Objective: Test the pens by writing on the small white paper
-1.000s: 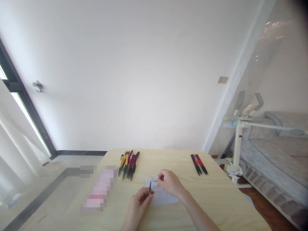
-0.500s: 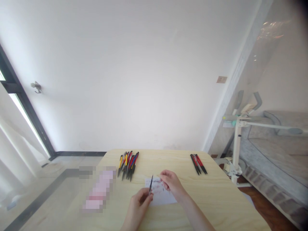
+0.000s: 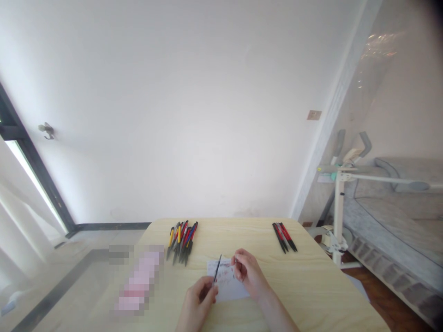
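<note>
My left hand [image 3: 198, 302] is closed around a thin dark pen [image 3: 217, 269] that points up and away over a small white paper [image 3: 226, 283] with red scribbles. Fingers of my right hand [image 3: 246, 272] are pinched together above the paper's right part; what they hold is too small to make out. The paper lies flat on a light wooden table [image 3: 311, 286]. A pile of several pens [image 3: 181, 235] in yellow, red, blue and black lies at the table's far left. A small group of red and black pens [image 3: 284, 236] lies at the far right.
A blurred pink patch [image 3: 138, 281] covers the table's left part. To the right of the table stand a white metal frame [image 3: 341, 203] and a grey bed [image 3: 398, 216]. A white wall and a dark window frame [image 3: 34, 161] lie beyond.
The pen in my left hand has tilted further upright and away. My right hand has shifted slightly nearer and lower over the paper. The view has tipped a little.
</note>
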The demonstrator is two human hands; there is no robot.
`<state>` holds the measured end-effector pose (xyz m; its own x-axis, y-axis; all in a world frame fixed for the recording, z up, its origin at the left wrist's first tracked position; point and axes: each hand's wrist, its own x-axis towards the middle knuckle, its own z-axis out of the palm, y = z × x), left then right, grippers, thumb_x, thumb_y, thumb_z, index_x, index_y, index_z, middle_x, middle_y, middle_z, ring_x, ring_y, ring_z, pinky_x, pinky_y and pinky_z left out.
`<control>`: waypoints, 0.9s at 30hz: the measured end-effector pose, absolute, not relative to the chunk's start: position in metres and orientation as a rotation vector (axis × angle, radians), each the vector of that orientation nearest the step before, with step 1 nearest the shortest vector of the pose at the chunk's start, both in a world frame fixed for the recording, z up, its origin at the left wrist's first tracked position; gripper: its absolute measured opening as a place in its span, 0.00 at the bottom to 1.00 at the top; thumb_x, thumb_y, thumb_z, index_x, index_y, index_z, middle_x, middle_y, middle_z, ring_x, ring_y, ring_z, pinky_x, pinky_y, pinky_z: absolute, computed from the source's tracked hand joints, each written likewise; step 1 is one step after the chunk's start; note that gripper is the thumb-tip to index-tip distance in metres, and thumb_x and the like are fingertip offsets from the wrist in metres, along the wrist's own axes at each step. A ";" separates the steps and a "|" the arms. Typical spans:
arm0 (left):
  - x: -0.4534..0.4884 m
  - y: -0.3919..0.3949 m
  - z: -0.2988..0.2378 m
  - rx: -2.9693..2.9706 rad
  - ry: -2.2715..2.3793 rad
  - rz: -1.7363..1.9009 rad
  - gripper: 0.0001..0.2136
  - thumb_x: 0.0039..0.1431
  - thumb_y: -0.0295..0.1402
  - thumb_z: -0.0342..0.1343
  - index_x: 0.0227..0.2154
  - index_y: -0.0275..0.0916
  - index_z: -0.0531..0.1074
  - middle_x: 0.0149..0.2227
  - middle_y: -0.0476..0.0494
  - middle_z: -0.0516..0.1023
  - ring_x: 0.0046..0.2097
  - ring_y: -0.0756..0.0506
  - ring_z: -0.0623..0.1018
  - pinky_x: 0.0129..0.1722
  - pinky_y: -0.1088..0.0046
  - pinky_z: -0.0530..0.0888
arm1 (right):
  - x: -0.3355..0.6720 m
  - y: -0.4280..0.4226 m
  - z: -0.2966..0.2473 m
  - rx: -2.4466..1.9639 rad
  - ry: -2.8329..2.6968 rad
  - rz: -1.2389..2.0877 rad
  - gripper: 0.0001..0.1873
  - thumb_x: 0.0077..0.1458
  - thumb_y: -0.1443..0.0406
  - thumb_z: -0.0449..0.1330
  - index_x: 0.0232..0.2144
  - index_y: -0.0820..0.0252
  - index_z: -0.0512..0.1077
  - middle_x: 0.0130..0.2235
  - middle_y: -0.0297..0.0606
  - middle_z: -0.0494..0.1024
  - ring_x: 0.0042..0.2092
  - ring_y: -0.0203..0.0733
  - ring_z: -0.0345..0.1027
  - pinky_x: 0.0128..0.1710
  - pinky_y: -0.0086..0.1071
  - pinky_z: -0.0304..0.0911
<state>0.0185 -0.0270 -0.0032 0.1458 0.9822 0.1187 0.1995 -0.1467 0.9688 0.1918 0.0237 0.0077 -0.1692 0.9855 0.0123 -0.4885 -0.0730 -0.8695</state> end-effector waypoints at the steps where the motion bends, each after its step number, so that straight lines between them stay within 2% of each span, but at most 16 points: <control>1: 0.019 -0.027 -0.002 1.526 1.194 1.091 0.11 0.54 0.39 0.51 0.32 0.36 0.71 0.24 0.49 0.71 0.26 0.50 0.71 0.27 0.77 0.66 | 0.193 0.024 0.006 -0.734 -0.895 1.558 0.10 0.46 0.60 0.57 0.24 0.60 0.62 0.23 0.30 0.71 0.14 0.24 0.52 0.13 0.21 0.44; 15: 0.020 -0.028 -0.001 1.626 1.287 1.018 0.13 0.53 0.40 0.51 0.30 0.35 0.73 0.21 0.49 0.72 0.25 0.49 0.70 0.26 0.77 0.66 | 0.203 0.029 0.000 -0.570 -0.711 1.598 0.10 0.48 0.63 0.60 0.23 0.60 0.62 0.16 0.23 0.63 0.14 0.23 0.43 0.14 0.21 0.39; 27: 0.019 -0.029 -0.003 1.691 1.377 0.995 0.15 0.52 0.41 0.52 0.35 0.36 0.75 0.28 0.43 0.78 0.30 0.46 0.75 0.31 0.74 0.71 | 0.206 0.028 -0.002 -0.607 -0.782 1.564 0.10 0.47 0.62 0.60 0.23 0.60 0.63 0.15 0.23 0.60 0.14 0.23 0.42 0.14 0.21 0.38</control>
<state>0.0189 -0.0288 -0.0027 0.1281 0.9846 0.1191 0.4222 -0.1628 0.8918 0.2056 0.0276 -0.0020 -0.1395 0.9888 0.0521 -0.6350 -0.0489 -0.7710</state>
